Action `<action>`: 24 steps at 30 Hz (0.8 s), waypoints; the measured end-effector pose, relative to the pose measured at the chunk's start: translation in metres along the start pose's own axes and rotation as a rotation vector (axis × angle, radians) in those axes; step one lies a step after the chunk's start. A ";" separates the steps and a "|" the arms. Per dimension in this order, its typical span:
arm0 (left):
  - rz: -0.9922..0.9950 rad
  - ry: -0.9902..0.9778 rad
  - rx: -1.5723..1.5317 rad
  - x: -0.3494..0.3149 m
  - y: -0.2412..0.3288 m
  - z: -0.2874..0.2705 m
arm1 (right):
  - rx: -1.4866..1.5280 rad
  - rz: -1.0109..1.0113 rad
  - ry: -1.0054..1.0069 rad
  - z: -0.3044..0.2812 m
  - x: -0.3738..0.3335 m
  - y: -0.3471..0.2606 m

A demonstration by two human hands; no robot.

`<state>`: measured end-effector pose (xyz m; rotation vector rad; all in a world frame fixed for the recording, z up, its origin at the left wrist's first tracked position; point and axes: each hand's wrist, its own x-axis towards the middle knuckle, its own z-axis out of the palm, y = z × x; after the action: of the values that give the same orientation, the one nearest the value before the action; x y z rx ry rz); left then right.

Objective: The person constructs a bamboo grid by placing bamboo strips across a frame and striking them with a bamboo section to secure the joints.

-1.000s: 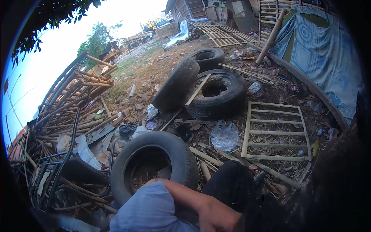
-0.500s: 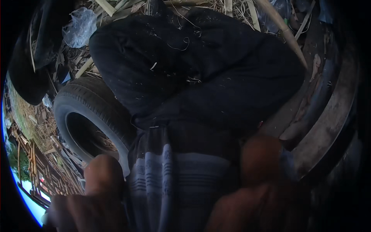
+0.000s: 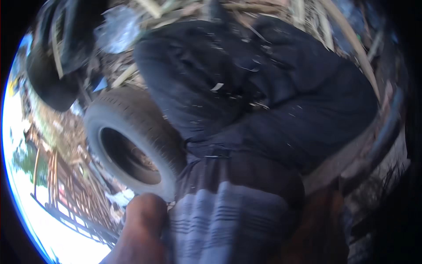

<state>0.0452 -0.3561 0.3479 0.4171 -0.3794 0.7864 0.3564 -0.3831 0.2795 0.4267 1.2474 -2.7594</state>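
Note:
Both my arms are bent, with the rounded elbow of my left arm (image 3: 145, 220) and of my right arm (image 3: 318, 224) showing low in the view. The forearms run out at the lower edge, so neither hand shows, nor anything they may hold. Between the arms hangs my dark shirt with a pale striped band (image 3: 228, 215). My crossed legs in dark trousers (image 3: 272, 101) fill the middle, dotted with pale shavings and a small white scrap (image 3: 216, 86). A worn tyre (image 3: 127, 114) leans close by my left leg.
Split strips of wood or bamboo (image 3: 299, 13) litter the ground ahead. A clear plastic bag (image 3: 118, 30) lies front left, near a dark rounded object (image 3: 50, 83). A long pole (image 3: 349, 33) slants at the front right. A stick fence (image 3: 79, 189) stands far left.
The view has swung, so the legs and tyre sit farther right, and the picture is brighter and blurred. Dark hand shapes at the lower edge have gone out of sight.

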 end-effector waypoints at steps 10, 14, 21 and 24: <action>0.124 0.041 0.345 0.038 -0.062 0.027 | 0.008 -0.007 0.051 0.007 -0.014 0.015; -0.080 -0.191 -0.330 -0.003 -0.036 0.017 | -0.021 -0.065 0.024 0.001 -0.002 0.018; -0.019 0.065 0.497 -0.060 -0.042 -0.020 | -0.034 -0.138 -0.021 -0.001 0.005 0.017; -0.386 0.441 1.143 -0.052 0.016 -0.046 | -0.052 -0.129 0.115 -0.019 0.010 0.010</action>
<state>0.0081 -0.3545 0.2879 1.3047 0.6080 0.6265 0.3527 -0.3753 0.2571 0.5249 1.4166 -2.8367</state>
